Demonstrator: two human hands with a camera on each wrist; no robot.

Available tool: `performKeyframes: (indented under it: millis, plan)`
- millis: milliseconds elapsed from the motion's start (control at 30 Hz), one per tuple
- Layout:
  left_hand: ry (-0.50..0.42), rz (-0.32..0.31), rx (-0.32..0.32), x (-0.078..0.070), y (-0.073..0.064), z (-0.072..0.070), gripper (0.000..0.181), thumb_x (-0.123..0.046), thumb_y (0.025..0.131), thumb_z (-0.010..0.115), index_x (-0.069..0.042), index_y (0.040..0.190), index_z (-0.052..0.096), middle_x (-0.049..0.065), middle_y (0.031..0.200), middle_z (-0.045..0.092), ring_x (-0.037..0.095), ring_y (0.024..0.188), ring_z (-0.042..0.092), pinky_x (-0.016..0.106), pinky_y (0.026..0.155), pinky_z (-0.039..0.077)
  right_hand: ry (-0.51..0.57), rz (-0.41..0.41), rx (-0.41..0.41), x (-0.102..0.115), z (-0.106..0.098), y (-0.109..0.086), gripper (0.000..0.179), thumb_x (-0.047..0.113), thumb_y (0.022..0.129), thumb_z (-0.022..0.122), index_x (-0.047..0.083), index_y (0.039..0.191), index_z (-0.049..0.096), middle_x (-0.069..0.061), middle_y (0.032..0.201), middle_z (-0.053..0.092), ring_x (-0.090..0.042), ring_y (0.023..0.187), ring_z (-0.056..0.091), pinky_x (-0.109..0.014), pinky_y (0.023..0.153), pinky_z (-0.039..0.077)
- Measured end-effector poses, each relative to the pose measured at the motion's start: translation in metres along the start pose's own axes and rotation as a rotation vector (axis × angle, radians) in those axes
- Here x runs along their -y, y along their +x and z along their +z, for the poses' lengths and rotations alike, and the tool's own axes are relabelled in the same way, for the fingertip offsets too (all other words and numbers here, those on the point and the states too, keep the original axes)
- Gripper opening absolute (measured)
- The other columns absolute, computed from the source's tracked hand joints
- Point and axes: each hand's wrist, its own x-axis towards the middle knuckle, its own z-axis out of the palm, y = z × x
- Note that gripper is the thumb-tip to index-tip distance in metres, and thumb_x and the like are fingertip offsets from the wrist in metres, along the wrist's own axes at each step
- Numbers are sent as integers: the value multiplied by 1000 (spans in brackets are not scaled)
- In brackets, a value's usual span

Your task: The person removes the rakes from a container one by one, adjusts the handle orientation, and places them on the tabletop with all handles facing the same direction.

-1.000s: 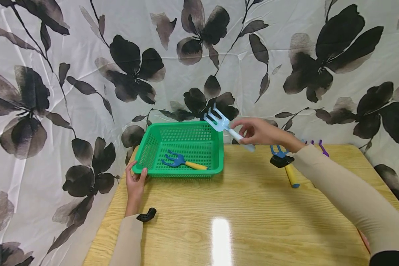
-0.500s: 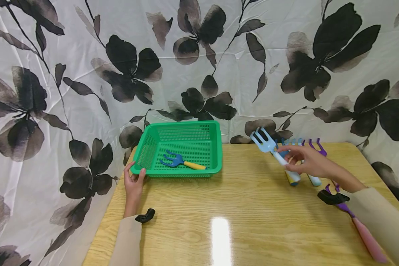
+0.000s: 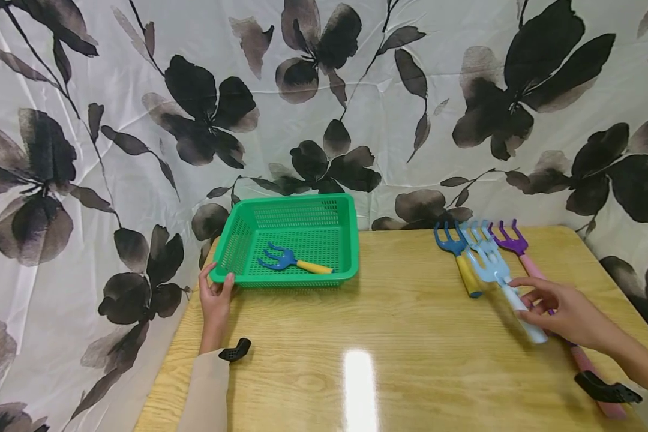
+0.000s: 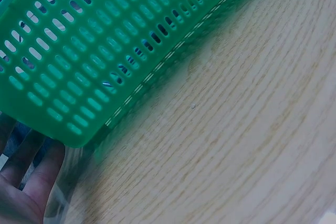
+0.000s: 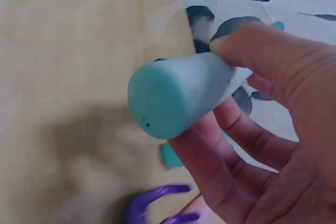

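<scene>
My right hand (image 3: 572, 315) pinches the pale handle of a light blue hand fork (image 3: 488, 264), its tines pointing to the back left. In the right wrist view the fork's rounded handle end (image 5: 160, 100) sits between thumb and fingers. My left hand (image 3: 216, 306) grips the front left corner of a green plastic basket (image 3: 286, 280), thumb at the front rim. Part of that hand (image 4: 31, 192) shows beneath the basket corner in the left wrist view. Inside the basket lies a blue hand fork with a yellow handle (image 3: 297, 262).
At the table's back right lie another blue fork with a yellow handle (image 3: 467, 273), a second light blue fork (image 3: 472, 228), partly covered by the held one, and a purple fork with a pink handle (image 3: 513, 243). Another pink-handled fork (image 3: 585, 363) lies under my right arm. A floral cloth (image 3: 410, 120) hangs behind.
My right hand has carried the light blue fork from beside the basket's right rim to the right and nearer, over the other forks. My left hand has stayed at the basket corner.
</scene>
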Motion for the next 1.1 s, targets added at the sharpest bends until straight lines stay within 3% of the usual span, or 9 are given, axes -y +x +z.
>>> performKeyframes:
  millis: [167,400,633,867,1100]
  plan:
    - [-14,5,-7,7,2,-2,63,-19,103,65,-19,158,33,12,129,60,16,117,61,28,99,50,-69,174,17,1,6,-31,56,12,85,86,1,133,59,-4,93,67,-3,72,61,-24,57,52]
    - [-26,7,-8,3,0,-1,61,-16,103,65,-16,156,35,20,138,55,12,117,60,22,94,51,-191,384,101,7,14,-60,64,26,86,86,-1,136,58,-2,89,62,-7,71,50,-25,57,41]
    - [-19,24,11,-20,-12,4,62,-16,102,65,-9,155,34,30,144,49,10,117,59,20,93,50,-194,457,141,6,20,-79,60,29,88,84,1,133,58,0,84,61,-9,66,51,-27,52,41]
    - [-13,22,13,-18,-11,4,62,-17,102,66,-10,155,34,24,140,53,10,116,60,24,94,50,-176,509,179,-2,27,-80,59,29,86,84,1,130,57,2,79,59,-13,60,51,-28,48,43]
    - [-7,18,9,-17,-11,4,65,-17,102,67,-7,156,33,14,128,59,11,112,62,25,94,51,-183,555,235,3,29,-73,61,29,86,85,-4,128,58,3,79,61,-17,67,54,-29,54,41]
